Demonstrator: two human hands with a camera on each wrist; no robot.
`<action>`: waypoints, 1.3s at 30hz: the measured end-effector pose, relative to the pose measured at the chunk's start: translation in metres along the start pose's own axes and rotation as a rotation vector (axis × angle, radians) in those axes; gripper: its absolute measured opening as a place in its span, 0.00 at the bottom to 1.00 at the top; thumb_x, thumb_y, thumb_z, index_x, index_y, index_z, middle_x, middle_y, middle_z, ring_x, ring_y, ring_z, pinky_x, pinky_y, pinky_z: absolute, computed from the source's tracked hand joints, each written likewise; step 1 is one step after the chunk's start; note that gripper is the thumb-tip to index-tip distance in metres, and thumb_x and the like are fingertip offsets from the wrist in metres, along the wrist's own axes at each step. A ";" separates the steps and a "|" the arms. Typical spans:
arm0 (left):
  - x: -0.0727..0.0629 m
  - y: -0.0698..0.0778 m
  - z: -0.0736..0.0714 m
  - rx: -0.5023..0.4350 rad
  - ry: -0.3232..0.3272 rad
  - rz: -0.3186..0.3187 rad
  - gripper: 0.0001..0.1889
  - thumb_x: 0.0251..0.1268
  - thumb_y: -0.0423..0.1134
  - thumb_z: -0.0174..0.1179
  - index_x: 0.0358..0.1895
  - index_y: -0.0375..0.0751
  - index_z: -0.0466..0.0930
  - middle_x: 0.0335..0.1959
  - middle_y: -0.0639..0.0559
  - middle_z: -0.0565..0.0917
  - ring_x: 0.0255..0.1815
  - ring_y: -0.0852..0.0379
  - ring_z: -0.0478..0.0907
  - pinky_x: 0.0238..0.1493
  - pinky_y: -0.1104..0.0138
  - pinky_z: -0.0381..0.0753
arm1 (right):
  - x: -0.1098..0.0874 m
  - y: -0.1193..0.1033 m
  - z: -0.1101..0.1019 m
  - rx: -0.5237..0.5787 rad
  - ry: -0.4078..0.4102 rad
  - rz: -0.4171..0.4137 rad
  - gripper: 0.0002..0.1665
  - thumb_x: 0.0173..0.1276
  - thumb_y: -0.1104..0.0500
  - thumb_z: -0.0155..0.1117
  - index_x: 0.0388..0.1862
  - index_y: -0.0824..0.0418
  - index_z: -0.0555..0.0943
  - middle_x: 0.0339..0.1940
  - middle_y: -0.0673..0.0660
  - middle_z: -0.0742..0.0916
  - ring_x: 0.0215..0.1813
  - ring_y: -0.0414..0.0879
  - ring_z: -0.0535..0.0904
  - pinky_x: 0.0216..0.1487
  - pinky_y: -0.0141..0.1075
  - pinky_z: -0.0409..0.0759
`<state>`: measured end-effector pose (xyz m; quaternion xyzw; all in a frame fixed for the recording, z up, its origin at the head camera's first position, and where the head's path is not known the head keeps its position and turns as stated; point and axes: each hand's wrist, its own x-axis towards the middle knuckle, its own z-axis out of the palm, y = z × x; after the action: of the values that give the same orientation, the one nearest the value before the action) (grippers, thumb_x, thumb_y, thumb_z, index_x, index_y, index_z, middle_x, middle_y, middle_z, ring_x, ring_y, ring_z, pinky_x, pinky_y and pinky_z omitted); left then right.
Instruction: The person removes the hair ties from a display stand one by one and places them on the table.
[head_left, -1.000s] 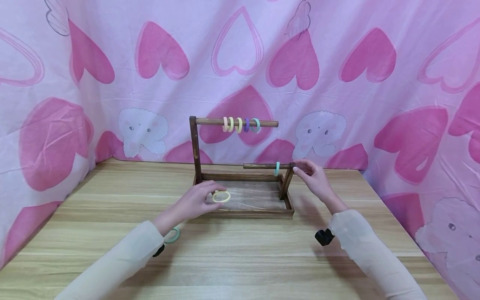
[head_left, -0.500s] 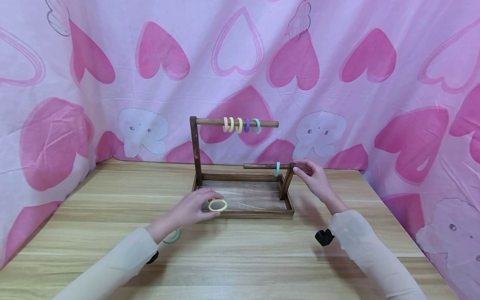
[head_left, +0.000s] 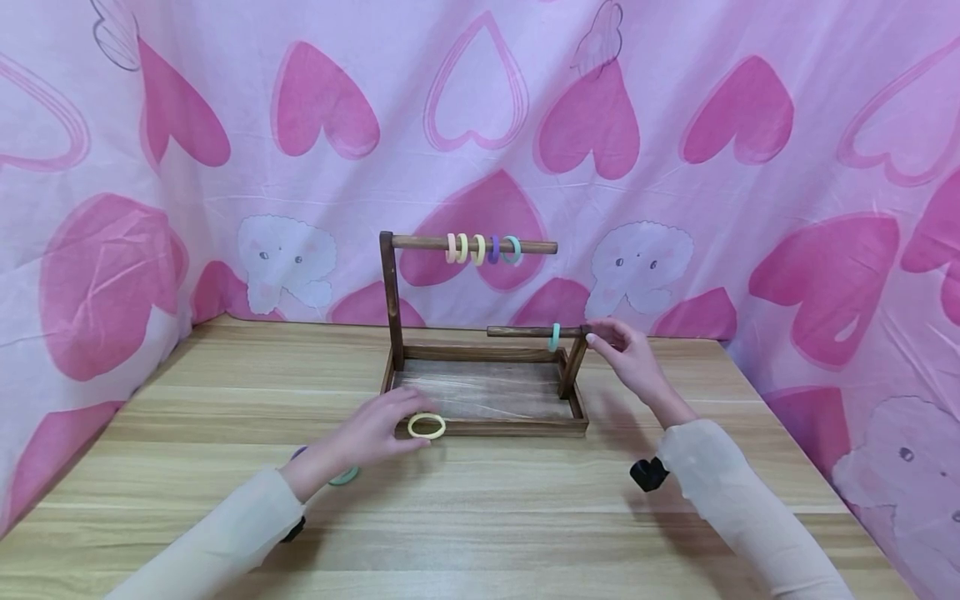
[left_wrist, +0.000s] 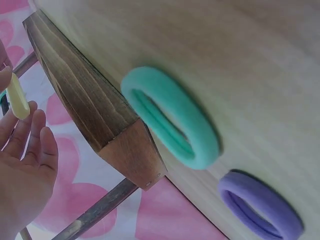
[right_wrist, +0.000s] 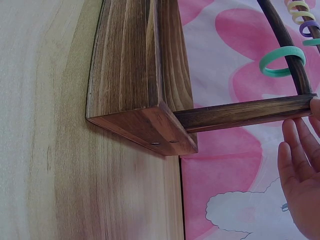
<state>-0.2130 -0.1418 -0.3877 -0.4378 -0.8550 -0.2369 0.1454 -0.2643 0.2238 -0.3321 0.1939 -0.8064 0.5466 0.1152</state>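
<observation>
My left hand (head_left: 367, 432) pinches a pale yellow hair tie (left_wrist: 18, 97) between thumb and fingers, in front of the wooden rack's tray (head_left: 495, 428) near its left corner. With its fingertips and thumb, my right hand (head_left: 639, 367) grips the top of the rack's short right post (head_left: 574, 367). A mint green hair tie (head_left: 554, 337) hangs on the lower rod by that post. On the upper rod (head_left: 420, 242) hang several ties: pink, yellow, purple (head_left: 493, 250) and green. In the left wrist view, another mint green tie (left_wrist: 192, 120) and a purple tie (left_wrist: 260, 207) lie on the table.
The wooden tabletop (head_left: 525, 517) surrounds the rack. A pink curtain (head_left: 480, 100) with hearts hangs behind and at both sides. The tall left post (head_left: 392, 308) carries the upper rod, whose right end is free. The lower rod's left end (head_left: 491, 332) is free too.
My left hand has moved left and toward me with the yellow hair tie, from over the tray to its front edge. The purple tie on the table has come into view. My right hand stays put.
</observation>
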 end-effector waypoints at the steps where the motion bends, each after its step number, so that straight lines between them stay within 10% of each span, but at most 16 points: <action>1: -0.001 0.001 0.000 0.002 -0.008 -0.005 0.19 0.46 0.41 0.66 0.45 0.43 0.77 0.42 0.54 0.78 0.46 0.57 0.72 0.46 0.62 0.71 | 0.000 0.000 0.000 0.000 -0.001 0.000 0.16 0.64 0.69 0.52 0.50 0.77 0.70 0.44 0.72 0.77 0.41 0.45 0.77 0.39 0.24 0.73; 39: -0.042 0.001 -0.005 -0.017 -0.217 -0.140 0.20 0.47 0.43 0.65 0.45 0.40 0.77 0.41 0.58 0.77 0.44 0.58 0.71 0.46 0.60 0.70 | 0.003 0.012 -0.002 -0.012 0.007 -0.015 0.17 0.64 0.66 0.54 0.50 0.74 0.71 0.43 0.70 0.78 0.41 0.44 0.77 0.40 0.25 0.73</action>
<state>-0.1877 -0.1723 -0.4027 -0.4012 -0.8922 -0.2049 0.0314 -0.2726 0.2291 -0.3402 0.1973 -0.8077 0.5416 0.1235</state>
